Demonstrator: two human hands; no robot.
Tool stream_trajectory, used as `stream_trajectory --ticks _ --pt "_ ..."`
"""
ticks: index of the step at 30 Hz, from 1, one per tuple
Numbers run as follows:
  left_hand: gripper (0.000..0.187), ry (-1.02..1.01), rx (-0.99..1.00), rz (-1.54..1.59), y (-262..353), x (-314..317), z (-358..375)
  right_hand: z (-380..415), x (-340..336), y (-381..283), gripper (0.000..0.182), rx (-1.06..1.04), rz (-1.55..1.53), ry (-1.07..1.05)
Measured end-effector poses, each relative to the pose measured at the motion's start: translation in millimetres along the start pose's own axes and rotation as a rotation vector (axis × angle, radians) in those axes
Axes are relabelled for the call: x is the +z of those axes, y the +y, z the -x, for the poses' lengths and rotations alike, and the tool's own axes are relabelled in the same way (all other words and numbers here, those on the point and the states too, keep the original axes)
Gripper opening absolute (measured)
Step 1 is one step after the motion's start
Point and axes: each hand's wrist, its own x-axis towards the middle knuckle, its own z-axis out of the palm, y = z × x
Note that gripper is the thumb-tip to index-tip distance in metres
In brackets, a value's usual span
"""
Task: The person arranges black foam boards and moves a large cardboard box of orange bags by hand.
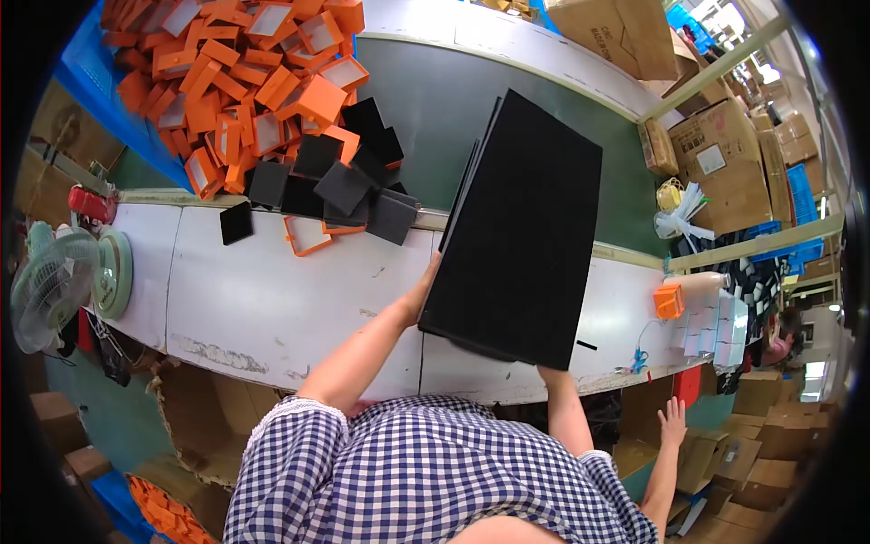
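A stack of large black sheets (517,227) is tilted up over the front of the bench. My left hand (424,295) grips its left edge, the fingers partly hidden beneath. At the near right corner my right hand (555,374) holds the stack from below, with most of its fingers covered. Left of the stack lie black square pads (344,188), some on the green surface and some over the white ledge. Two open orange frames (308,236) rest close to them.
A blue crate (86,68) overflows with orange boxes (245,72). A green fan (68,281) stands at left. Blue scissors (640,360), an orange box (669,301) and white boxes (716,326) sit at right. Another bare arm with a spread hand (671,422) shows at lower right.
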Motion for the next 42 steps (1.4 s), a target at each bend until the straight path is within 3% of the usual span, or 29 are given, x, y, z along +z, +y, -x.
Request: stream_trajectory --ticks 1,3,5,6,7,8,9,11,12,13,14,16,17,19,20,21,22,24,26,28,30,33,35,36,37,39,40,41,42 --pt "0.095 -0.123 -0.048 0.125 17 4 14 3 7 10 0.067 -0.087 0.069 -0.035" --pt "0.097 -0.037 -0.026 -0.057 6 -16 16 15 -1 15 0.065 -0.170 0.131 -0.050" --pt "0.095 0.330 0.051 -0.321 16 -13 31 15 -31 11 0.066 0.247 -0.636 -0.070" --pt "0.089 0.256 0.014 -0.262 9 -13 33 20 -17 16 0.066 0.227 -0.649 -0.061" --pt "0.084 0.088 -0.004 -0.216 -23 -21 25 31 17 24 0.063 -0.190 0.219 -0.015" --pt "0.086 0.101 -0.033 -0.107 -24 -25 25 38 43 31 0.060 -0.576 1.101 0.051" --pt "0.087 0.112 -0.067 -0.001 -21 -29 25 45 38 54 0.061 -0.474 0.945 0.041" --pt "0.079 0.048 0.050 -0.159 25 -18 31 67 49 82 0.058 -0.184 0.528 0.002" --pt "0.078 0.052 0.035 -0.275 31 -35 21 82 65 70 0.053 0.010 0.583 -0.023" --pt "0.077 0.071 -0.040 -0.082 30 -61 -2 92 58 96 0.053 0.046 0.738 -0.019" --pt "0.078 -0.009 -0.016 -0.020 56 -62 -6 99 61 110 0.057 -0.086 0.907 -0.131" --pt "0.079 -0.170 -0.140 0.262 94 -75 -8 116 115 81 0.064 0.322 0.532 -0.106" --pt "0.078 -0.053 -0.107 0.247 110 -67 2 118 132 63 0.064 0.548 0.245 -0.072" --pt "0.071 -0.068 0.010 0.119 109 -97 6 115 93 72 0.064 0.631 0.321 -0.391" --pt "0.070 0.129 0.085 0.073 92 -132 7 118 71 71 0.057 0.713 0.286 -0.263" --pt "0.072 0.154 0.273 -0.006 84 -125 30 118 62 49 0.052 0.649 0.299 -0.035" --pt "0.072 0.146 0.273 -0.014 71 -118 57 110 21 54 0.044 0.431 0.322 0.092" --pt "0.080 0.530 0.362 -0.168 37 -105 98 90 -62 41 0.059 0.234 0.257 0.446" --pt "0.085 0.550 0.229 -0.065 -12 -112 127 59 -110 -10 0.079 0.106 0.255 0.599" --pt "0.094 0.617 0.159 -0.046 -21 -89 134 4 -156 -54 0.100 0.103 0.140 0.480" --pt "0.092 0.503 0.159 0.104 -26 -78 127 -48 -173 -95 0.108 0.174 0.101 0.299" --pt "0.091 0.436 0.197 0.288 -38 -42 119 -114 -172 -118 0.102 0.239 -0.036 -0.142" --pt "0.085 0.657 0.334 0.146 -33 -5 109 -140 -158 -104 0.082 0.347 -0.133 -0.178" --pt "0.085 0.690 0.346 0.159 -34 -6 107 -146 -160 -82 0.076 0.356 -0.102 -0.067" --pt "0.084 0.516 0.410 0.282 -39 -18 105 -143 -163 -59 0.069 0.363 -0.071 0.050" --pt "0.082 0.154 0.552 0.515 -57 -52 102 -115 -151 -75 0.062 0.420 -0.259 0.024" --pt "0.081 -0.035 0.623 0.619 -65 -64 102 -125 -182 -55 0.063 0.155 -0.131 -0.205" --pt "0.080 -0.228 0.688 0.715 -69 -68 104 -128 -180 -55 0.063 0.178 -0.124 -0.221" --pt "0.080 -0.204 0.695 0.724 -54 -47 114 -144 -167 -59 0.063 0.215 -0.101 -0.257"
